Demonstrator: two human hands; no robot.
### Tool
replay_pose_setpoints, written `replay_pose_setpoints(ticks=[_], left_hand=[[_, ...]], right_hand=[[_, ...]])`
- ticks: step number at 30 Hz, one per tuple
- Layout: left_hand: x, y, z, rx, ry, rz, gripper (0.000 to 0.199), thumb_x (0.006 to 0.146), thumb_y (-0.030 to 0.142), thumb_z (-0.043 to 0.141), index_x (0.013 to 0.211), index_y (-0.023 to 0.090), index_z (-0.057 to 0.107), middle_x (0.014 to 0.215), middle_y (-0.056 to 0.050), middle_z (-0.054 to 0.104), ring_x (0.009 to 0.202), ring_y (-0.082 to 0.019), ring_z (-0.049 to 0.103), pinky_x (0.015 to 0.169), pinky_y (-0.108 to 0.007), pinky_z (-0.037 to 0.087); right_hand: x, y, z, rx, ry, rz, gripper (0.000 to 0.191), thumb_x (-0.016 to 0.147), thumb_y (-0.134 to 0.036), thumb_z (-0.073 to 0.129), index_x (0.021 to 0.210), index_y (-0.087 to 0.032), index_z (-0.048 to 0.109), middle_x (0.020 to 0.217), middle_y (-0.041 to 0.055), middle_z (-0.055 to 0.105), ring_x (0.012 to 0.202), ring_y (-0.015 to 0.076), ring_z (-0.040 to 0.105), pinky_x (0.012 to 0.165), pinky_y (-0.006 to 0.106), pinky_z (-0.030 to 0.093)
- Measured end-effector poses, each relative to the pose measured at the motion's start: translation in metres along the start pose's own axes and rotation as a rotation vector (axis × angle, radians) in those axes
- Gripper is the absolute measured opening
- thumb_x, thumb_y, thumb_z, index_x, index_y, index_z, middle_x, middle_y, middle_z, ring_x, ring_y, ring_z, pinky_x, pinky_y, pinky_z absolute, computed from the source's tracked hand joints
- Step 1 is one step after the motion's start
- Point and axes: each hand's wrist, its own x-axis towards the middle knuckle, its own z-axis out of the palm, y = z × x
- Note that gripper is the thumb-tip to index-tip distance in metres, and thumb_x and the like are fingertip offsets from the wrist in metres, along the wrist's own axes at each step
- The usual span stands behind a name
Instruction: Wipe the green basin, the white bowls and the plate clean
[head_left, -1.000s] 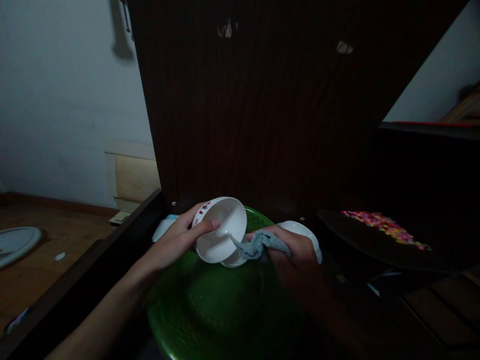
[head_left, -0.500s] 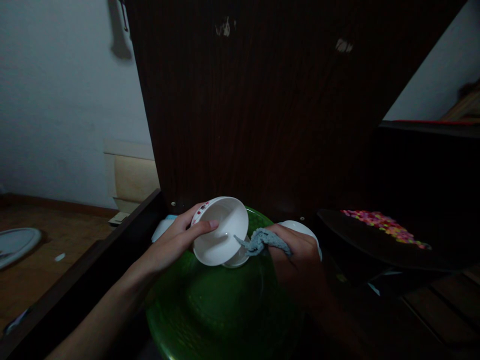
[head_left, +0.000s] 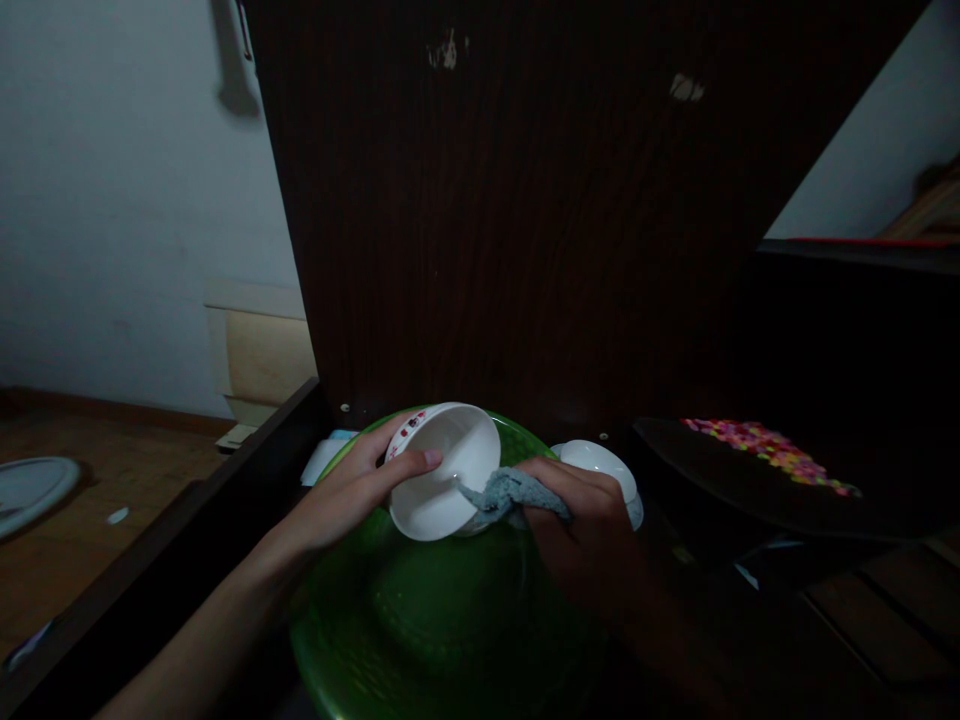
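Note:
A white bowl (head_left: 446, 500) with a red pattern on its outside is tilted with its mouth towards the right. My left hand (head_left: 367, 475) grips it by the rim, thumb inside and the fingers hidden behind. Bunched in my right hand (head_left: 581, 500) is a grey-blue cloth (head_left: 514, 492), whose loose end reaches over the bowl's right edge. Both hands are above a large green basin (head_left: 442, 610). Under the bowl part of another pale dish shows, mostly hidden. White bowls (head_left: 600, 460) stand just behind my right hand, beside the basin.
A dark wooden panel (head_left: 487, 220) rises behind the basin. To the left runs a dark wooden rail (head_left: 165, 540). On the right a dark surface holds a patch of small pink and yellow pieces (head_left: 772, 450). A round whitish lid-like object (head_left: 34, 492) lies on the floor at left.
The cloth and my right hand have shifted slightly left, and the cloth's end now lies over the bowl's edge. The bowl sits slightly lower, and more of the bowls behind my right hand shows.

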Motion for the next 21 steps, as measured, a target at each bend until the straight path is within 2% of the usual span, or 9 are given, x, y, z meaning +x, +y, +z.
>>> replay_pose_setpoints(ticks=[4, 7, 9, 12, 15, 17, 19, 21], left_hand=[[0.000, -0.001, 0.000, -0.006, -0.007, 0.005, 0.056, 0.084, 0.046, 0.066, 0.132, 0.020, 0.060, 0.126, -0.008, 0.069, 0.109, -0.031, 0.065, 0.085, -0.035, 0.052], [-0.001, 0.000, 0.004, -0.048, -0.011, -0.004, 0.055, 0.084, 0.046, 0.066, 0.133, 0.021, 0.059, 0.126, -0.007, 0.069, 0.111, -0.031, 0.065, 0.085, -0.035, 0.052], [-0.002, 0.000, 0.008, -0.088, -0.018, -0.009, 0.055, 0.084, 0.045, 0.066, 0.134, 0.021, 0.059, 0.125, -0.006, 0.070, 0.110, -0.031, 0.065, 0.085, -0.035, 0.052], [-0.006, 0.002, 0.015, -0.147, -0.032, 0.003, 0.052, 0.087, 0.045, 0.064, 0.134, 0.022, 0.058, 0.124, -0.003, 0.070, 0.110, -0.030, 0.065, 0.089, -0.035, 0.051], [-0.011, 0.003, 0.018, -0.092, -0.012, 0.053, 0.052, 0.086, 0.044, 0.066, 0.133, 0.024, 0.058, 0.124, -0.003, 0.069, 0.114, -0.029, 0.063, 0.093, -0.036, 0.050], [-0.013, 0.003, 0.019, 0.005, 0.023, 0.091, 0.054, 0.083, 0.045, 0.070, 0.132, 0.024, 0.058, 0.123, -0.004, 0.069, 0.117, -0.029, 0.061, 0.095, -0.037, 0.049], [-0.014, 0.004, 0.020, 0.079, 0.052, 0.109, 0.054, 0.082, 0.047, 0.071, 0.130, 0.024, 0.060, 0.122, -0.005, 0.070, 0.120, -0.030, 0.059, 0.098, -0.038, 0.047], [-0.014, 0.003, 0.023, 0.107, 0.048, 0.092, 0.053, 0.082, 0.049, 0.070, 0.128, 0.025, 0.061, 0.119, -0.004, 0.071, 0.120, -0.030, 0.059, 0.099, -0.039, 0.047]], right_hand=[[-0.002, 0.002, -0.001, -0.117, 0.189, 0.029, 0.021, 0.085, -0.016, 0.044, 0.078, -0.020, 0.064, 0.069, 0.0012, 0.068, 0.061, 0.0164, 0.062, 0.061, 0.028, 0.048], [-0.010, 0.003, 0.004, -0.243, 0.322, 0.081, 0.025, 0.086, -0.021, 0.048, 0.101, -0.019, 0.068, 0.087, 0.0071, 0.075, 0.075, 0.0221, 0.070, 0.072, 0.033, 0.056], [-0.016, 0.002, 0.015, -0.287, 0.319, 0.036, 0.034, 0.087, -0.022, 0.050, 0.117, -0.020, 0.065, 0.101, 0.0105, 0.076, 0.088, 0.0255, 0.072, 0.079, 0.037, 0.058], [-0.021, -0.004, 0.037, -0.246, 0.157, -0.087, 0.045, 0.084, -0.016, 0.048, 0.128, -0.015, 0.060, 0.113, 0.0135, 0.074, 0.097, 0.0258, 0.073, 0.082, 0.036, 0.060], [-0.019, -0.012, 0.054, -0.200, -0.169, -0.052, 0.043, 0.081, -0.010, 0.047, 0.121, -0.013, 0.063, 0.099, 0.0114, 0.077, 0.084, 0.0226, 0.073, 0.075, 0.031, 0.059], [-0.017, -0.016, 0.058, -0.197, -0.337, -0.028, 0.040, 0.081, -0.010, 0.048, 0.117, -0.013, 0.064, 0.093, 0.0102, 0.076, 0.081, 0.0218, 0.072, 0.076, 0.030, 0.058], [-0.018, -0.019, 0.057, -0.174, -0.402, -0.019, 0.037, 0.082, -0.010, 0.049, 0.114, -0.014, 0.066, 0.092, 0.0106, 0.075, 0.082, 0.0219, 0.070, 0.078, 0.031, 0.056], [-0.022, -0.020, 0.052, -0.108, -0.409, 0.043, 0.033, 0.084, -0.011, 0.047, 0.109, -0.016, 0.068, 0.090, 0.0092, 0.074, 0.081, 0.0209, 0.070, 0.076, 0.030, 0.056]])
